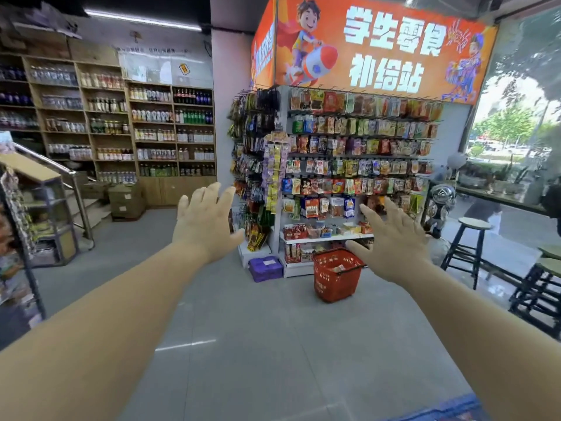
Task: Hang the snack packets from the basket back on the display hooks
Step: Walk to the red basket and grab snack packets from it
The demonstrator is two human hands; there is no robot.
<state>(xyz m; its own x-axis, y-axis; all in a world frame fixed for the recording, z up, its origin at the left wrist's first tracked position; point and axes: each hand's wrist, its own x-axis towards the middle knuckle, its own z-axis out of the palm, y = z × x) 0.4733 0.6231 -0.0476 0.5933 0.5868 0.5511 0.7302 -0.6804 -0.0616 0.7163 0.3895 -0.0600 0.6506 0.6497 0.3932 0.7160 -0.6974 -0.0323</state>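
A red plastic basket (335, 276) stands on the grey floor in front of the snack display rack (358, 153), whose hooks carry rows of hanging packets. A few snack packets (339, 268) show inside the basket. My left hand (205, 221) is stretched out in front of me, fingers spread, holding nothing. My right hand (391, 241) is also raised with spread fingers and empty; in the image it overlaps the rack's lower shelf, just right of the basket. Both hands are well short of the basket and rack.
A purple box (265, 268) sits on the floor left of the basket. Stools (469, 247) and a counter stand at the right by the window. Drink shelves (121, 129) line the back left wall, with cartons (126, 200) and a metal rack (45, 214) at left.
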